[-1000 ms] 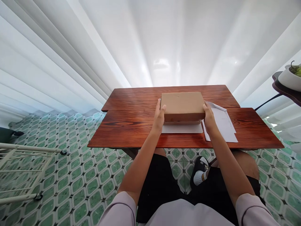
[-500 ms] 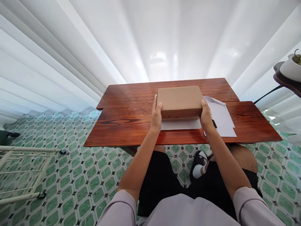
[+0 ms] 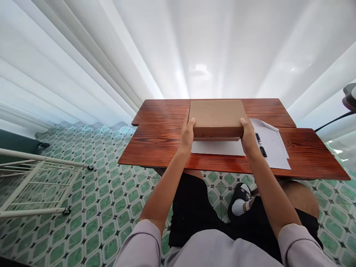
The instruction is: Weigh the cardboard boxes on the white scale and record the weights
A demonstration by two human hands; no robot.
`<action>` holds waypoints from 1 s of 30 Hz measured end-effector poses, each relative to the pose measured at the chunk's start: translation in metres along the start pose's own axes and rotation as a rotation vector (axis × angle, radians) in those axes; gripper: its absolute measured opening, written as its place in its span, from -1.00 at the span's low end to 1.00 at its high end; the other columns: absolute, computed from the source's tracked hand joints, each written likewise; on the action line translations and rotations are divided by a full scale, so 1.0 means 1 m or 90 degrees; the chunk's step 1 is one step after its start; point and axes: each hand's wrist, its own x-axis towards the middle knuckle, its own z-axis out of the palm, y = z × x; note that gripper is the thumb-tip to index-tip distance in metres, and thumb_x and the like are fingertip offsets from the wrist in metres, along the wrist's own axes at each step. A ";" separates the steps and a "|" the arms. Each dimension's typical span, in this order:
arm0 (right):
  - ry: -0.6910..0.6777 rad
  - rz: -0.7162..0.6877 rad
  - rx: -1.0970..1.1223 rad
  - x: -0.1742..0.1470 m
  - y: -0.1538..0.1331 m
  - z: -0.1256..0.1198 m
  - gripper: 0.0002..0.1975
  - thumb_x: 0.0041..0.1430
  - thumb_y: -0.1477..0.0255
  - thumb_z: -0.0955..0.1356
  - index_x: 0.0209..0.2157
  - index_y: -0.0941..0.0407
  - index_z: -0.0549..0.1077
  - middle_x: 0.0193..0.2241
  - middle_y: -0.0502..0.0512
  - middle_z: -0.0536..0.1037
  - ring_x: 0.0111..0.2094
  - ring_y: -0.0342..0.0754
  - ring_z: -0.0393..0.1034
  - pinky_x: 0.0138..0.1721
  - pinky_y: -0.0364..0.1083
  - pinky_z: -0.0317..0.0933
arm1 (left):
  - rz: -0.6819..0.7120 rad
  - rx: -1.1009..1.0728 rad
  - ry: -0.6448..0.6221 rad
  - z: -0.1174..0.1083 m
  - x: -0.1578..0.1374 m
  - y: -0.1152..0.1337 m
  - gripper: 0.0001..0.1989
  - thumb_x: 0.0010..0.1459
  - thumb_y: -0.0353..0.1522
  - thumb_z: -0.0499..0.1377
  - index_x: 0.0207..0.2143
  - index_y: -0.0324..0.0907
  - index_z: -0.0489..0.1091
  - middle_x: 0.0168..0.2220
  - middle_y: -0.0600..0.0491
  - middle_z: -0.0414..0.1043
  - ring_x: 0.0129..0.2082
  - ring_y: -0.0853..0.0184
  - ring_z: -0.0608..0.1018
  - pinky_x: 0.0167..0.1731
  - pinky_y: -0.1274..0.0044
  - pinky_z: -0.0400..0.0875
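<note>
A brown cardboard box [image 3: 217, 113] is held between my two hands above the table, its plain top face toward me. My left hand [image 3: 187, 134] grips its left side, thumb on the near corner. On the opposite side my right hand [image 3: 248, 136] is closed around the right edge, thumb on top. Below the box lies a white sheet of paper [image 3: 218, 148], partly hidden by it. Just right of my right hand, a black marker [image 3: 260, 144] rests on white papers [image 3: 274, 146] with a curled far edge.
The reddish wooden table [image 3: 158, 142] has a stepped outline. A white metal rack on wheels [image 3: 39, 185] stands on the tiled floor at left. White curtains [image 3: 178, 48] hang behind the table. A dark shelf edge [image 3: 349, 97] juts in at far right.
The view has turned slightly left, so the table sits farther right. Both hands still grip the box, and more of the marker shows beside my right hand.
</note>
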 end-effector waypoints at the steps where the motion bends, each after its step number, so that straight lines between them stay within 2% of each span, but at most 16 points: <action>1: -0.004 0.006 0.013 0.001 -0.005 0.006 -0.37 0.36 -0.08 0.13 0.32 -0.10 0.24 0.26 0.00 0.28 0.33 0.11 0.09 0.33 0.16 0.11 | 0.008 -0.004 0.010 -0.007 0.000 0.002 -0.47 0.29 -0.16 0.08 0.29 0.04 0.26 0.38 0.21 0.16 0.42 0.23 0.16 0.39 0.41 0.11; 10: -0.096 0.007 0.160 0.000 -0.057 0.083 -0.49 0.36 0.13 0.23 0.25 -0.02 0.35 0.28 -0.02 0.28 0.31 0.06 0.13 0.38 0.12 0.04 | 0.092 0.004 0.102 -0.091 0.004 0.018 -0.47 0.25 -0.16 0.12 0.26 0.02 0.32 0.35 0.20 0.23 0.40 0.19 0.20 0.37 0.42 0.17; 15: -0.157 0.025 0.188 0.001 -0.066 0.130 -0.48 0.31 0.17 0.22 0.24 0.01 0.34 0.28 -0.01 0.28 0.29 0.06 0.16 0.36 0.13 0.05 | 0.103 0.016 0.151 -0.141 0.002 0.021 -0.48 0.23 -0.18 0.14 0.24 0.05 0.34 0.35 0.21 0.22 0.40 0.20 0.19 0.37 0.42 0.17; 20: -0.224 0.026 0.184 0.001 -0.066 0.173 -0.39 0.25 0.19 0.21 0.31 0.00 0.24 0.31 -0.02 0.23 0.31 0.06 0.11 0.38 0.13 0.01 | 0.115 0.017 0.184 -0.186 0.000 0.012 -0.44 0.19 -0.14 0.15 0.25 0.06 0.33 0.34 0.21 0.24 0.40 0.19 0.20 0.38 0.41 0.15; 25: -0.274 0.036 0.197 0.000 -0.059 0.204 -0.36 0.21 0.21 0.23 0.32 0.03 0.22 0.33 -0.01 0.19 0.35 0.03 0.05 0.42 0.11 -0.08 | 0.120 0.015 0.233 -0.214 0.000 -0.002 -0.39 0.11 -0.11 0.18 0.22 0.01 0.34 0.34 0.15 0.25 0.40 0.16 0.19 0.39 0.39 0.11; 30: -0.287 0.045 0.193 -0.005 -0.055 0.217 -0.38 0.23 0.20 0.23 0.30 0.04 0.23 0.33 0.01 0.19 0.34 0.06 0.06 0.42 0.12 -0.08 | 0.073 -0.007 0.224 -0.225 -0.003 -0.011 -0.39 0.11 -0.14 0.16 0.23 0.02 0.32 0.33 0.15 0.25 0.39 0.14 0.20 0.36 0.36 0.17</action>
